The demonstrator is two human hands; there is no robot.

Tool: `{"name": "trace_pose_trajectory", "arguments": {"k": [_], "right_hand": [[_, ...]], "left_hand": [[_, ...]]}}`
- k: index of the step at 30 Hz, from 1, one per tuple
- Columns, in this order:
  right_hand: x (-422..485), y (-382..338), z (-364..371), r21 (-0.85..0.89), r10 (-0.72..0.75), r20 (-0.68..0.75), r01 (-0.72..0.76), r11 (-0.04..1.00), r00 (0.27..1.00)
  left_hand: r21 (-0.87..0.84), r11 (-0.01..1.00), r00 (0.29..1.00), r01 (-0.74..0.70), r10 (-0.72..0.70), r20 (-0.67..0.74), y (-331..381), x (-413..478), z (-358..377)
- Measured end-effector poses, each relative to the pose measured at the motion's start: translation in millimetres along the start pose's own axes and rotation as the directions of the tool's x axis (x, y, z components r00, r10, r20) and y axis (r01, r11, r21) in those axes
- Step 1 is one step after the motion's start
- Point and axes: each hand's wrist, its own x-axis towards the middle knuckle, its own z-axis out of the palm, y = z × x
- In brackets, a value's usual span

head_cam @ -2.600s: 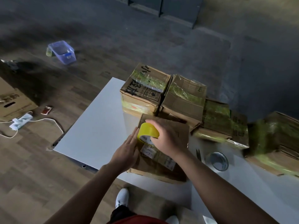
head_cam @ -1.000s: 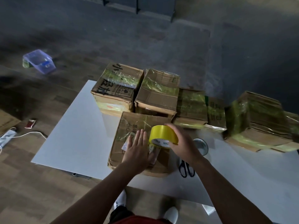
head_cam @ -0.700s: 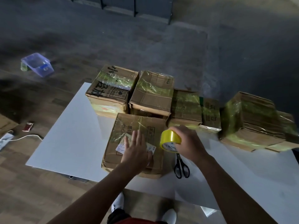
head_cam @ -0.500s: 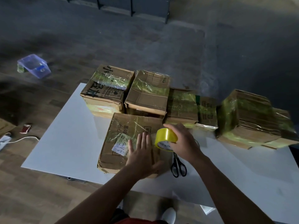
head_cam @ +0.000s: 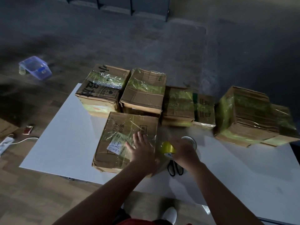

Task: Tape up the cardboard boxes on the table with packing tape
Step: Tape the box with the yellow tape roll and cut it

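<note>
A flat cardboard box with a white label lies near the front of the white table. My left hand rests flat on its top, fingers straight. My right hand grips a yellow tape roll just past the box's right edge, low by the table. Glossy tape crosses the box top. Several taped boxes stand in a row behind it.
Black scissors lie on the table under my right wrist, beside a round white object. A taller stack of taped cardboard sits at the right. On the floor are a blue plastic bin and a white cable.
My right hand has carried the tape roll from above the box top down over its right edge. My left hand stayed pressed on the box.
</note>
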Motion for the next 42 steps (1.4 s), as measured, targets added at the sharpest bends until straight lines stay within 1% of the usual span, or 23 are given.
{"name": "trace_pose_trajectory", "arguments": {"k": [3, 6, 9, 11, 14, 16, 19, 23, 26, 27, 29, 32, 34, 37, 39, 42], "right_hand": [[3, -2, 11, 0.027, 0.015, 0.001, -0.015, 1.000, 1.000], [4, -4, 14, 0.067, 0.026, 0.008, -0.026, 0.997, 1.000], [2, -5, 13, 0.106, 0.042, 0.016, -0.043, 0.993, 0.999], [1, -9, 9, 0.161, 0.043, -0.027, -0.038, 0.986, 0.999], [4, -22, -8, 0.273, 0.064, -0.140, -0.024, 0.962, 0.988], [10, -34, -27, 0.323, 0.039, -0.235, 0.041, 0.945, 0.971], [18, -56, -60, 0.308, -0.026, -0.316, 0.129, 0.943, 0.948], [27, -88, -94, 0.256, -0.099, -0.400, 0.215, 0.942, 0.911], [32, -105, -105, 0.307, -0.121, -0.435, 0.273, 0.912, 0.892], [32, -108, -105, 0.352, -0.095, -0.435, 0.267, 0.897, 0.896], [34, -113, -101, 0.427, -0.043, -0.398, 0.227, 0.875, 0.916], [36, -121, -92, 0.452, -0.045, -0.352, 0.212, 0.866, 0.935], [38, -126, -94, 0.385, -0.081, -0.362, 0.228, 0.894, 0.929], [38, -129, -103, 0.256, -0.146, -0.360, 0.248, 0.934, 0.921], [34, -128, -107, 0.220, -0.141, -0.369, 0.234, 0.947, 0.919], [26, -126, -106, 0.195, -0.131, -0.374, 0.216, 0.957, 0.918]], "left_hand": [[-0.031, 0.996, 0.996, 0.082, -0.081, 0.039, 15, 2, -4], [-0.074, 0.995, 0.998, 0.060, -0.059, 0.025, 16, -1, -5], [-0.075, 0.997, 1.000, 0.020, -0.019, 0.009, 6, -7, -6], [-0.107, 0.994, 1.000, 0.009, -0.010, -0.007, -1, -11, -11], [-0.257, 0.966, 0.996, -0.039, 0.016, -0.090, -14, -16, -26], [-0.369, 0.925, 0.989, -0.090, 0.040, -0.141, -27, -21, -35], [-0.542, 0.828, 0.982, -0.143, 0.050, -0.183, -49, -28, -48], [-0.736, 0.655, 0.979, -0.175, 0.032, -0.203, -73, -35, -61], [-0.822, 0.513, 0.957, -0.250, 0.001, -0.290, -91, -43, -66], [-0.829, 0.478, 0.943, -0.289, -0.007, -0.332, -97, -46, -66], [-0.819, 0.458, 0.924, -0.344, 0.010, -0.382, -108, -51, -66], [-0.791, 0.504, 0.926, -0.348, 0.054, -0.373, -120, -53, -63], [-0.783, 0.516, 0.924, -0.348, 0.044, -0.381, -126, -53, -61], [-0.801, 0.476, 0.918, -0.362, 0.032, -0.395, -130, -54, -61], [-0.807, 0.462, 0.918, -0.368, 0.045, -0.393, -129, -55, -59], [-0.797, 0.471, 0.918, -0.378, 0.075, -0.390, -126, -54, -58]]}}
